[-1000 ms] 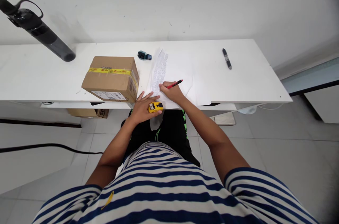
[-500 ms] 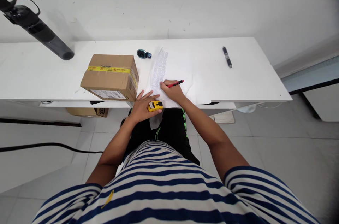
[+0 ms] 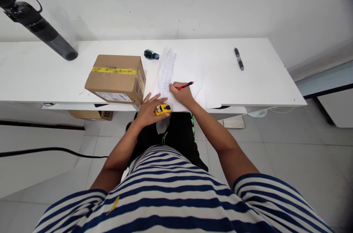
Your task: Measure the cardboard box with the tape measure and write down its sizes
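1. Far left on my feed, a dark grey cylindrical bottle with a black looped cap (image 3: 46, 31) is on the white desk (image 3: 264, 89).
2. Next I see a brown cardboard box with yellow printed tape (image 3: 114, 78), just beside the left hand's fingertips.
3. The left hand (image 3: 150, 111) has its fingers spread wide near the desk's front edge. A small yellow-and-black tool (image 3: 163, 109) sits between thumb and forefinger; I cannot tell whether they pinch it.
4. Behind that hand, toward the wall, I have a dark blue-green wristwatch (image 3: 151, 54).
5. White paper sheets covered partly in handwriting (image 3: 167, 71) lie near the desk's middle.
6. Over them, the right hand (image 3: 182, 94) pinches a slim red-and-black pen (image 3: 186, 85). Its long axis slants, tail pointing right and slightly wallward; fingers hide the writing end on the left.
7. Well apart, I see a black-and-grey pen (image 3: 239, 59) pointing roughly wall-to-front.
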A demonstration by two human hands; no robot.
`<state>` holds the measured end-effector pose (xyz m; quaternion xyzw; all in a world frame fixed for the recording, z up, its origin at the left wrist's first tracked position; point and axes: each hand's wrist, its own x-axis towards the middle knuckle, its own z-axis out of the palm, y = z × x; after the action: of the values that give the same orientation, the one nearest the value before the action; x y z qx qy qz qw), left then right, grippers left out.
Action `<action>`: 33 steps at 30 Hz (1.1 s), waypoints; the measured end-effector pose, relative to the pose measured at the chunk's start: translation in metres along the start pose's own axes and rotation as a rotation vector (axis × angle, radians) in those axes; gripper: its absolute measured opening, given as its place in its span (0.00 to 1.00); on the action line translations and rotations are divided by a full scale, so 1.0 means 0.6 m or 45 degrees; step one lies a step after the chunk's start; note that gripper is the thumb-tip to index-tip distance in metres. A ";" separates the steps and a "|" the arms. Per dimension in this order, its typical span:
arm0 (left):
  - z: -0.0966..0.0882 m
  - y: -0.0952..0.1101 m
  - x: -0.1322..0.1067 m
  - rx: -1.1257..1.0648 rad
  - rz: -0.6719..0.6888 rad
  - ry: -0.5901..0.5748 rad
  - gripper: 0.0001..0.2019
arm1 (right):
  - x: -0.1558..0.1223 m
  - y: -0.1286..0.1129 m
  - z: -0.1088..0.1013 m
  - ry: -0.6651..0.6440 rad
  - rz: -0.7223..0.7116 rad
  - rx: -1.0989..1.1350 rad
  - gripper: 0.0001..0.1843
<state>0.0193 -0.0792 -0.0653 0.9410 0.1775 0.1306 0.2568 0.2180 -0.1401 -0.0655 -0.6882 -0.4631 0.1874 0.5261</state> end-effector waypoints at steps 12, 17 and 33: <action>-0.001 0.002 -0.002 -0.023 -0.011 0.001 0.25 | 0.000 0.006 0.000 -0.058 0.013 0.034 0.23; 0.000 0.007 -0.004 -0.063 0.000 0.034 0.27 | 0.013 0.003 -0.009 0.165 0.019 -0.260 0.16; -0.169 0.117 -0.066 -0.077 -0.022 0.777 0.45 | -0.083 -0.233 -0.015 -0.743 -0.313 0.570 0.43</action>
<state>-0.0317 -0.1073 0.0506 0.8487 0.2505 0.4103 0.2205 0.1384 -0.1844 0.0519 -0.4133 -0.6201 0.4073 0.5280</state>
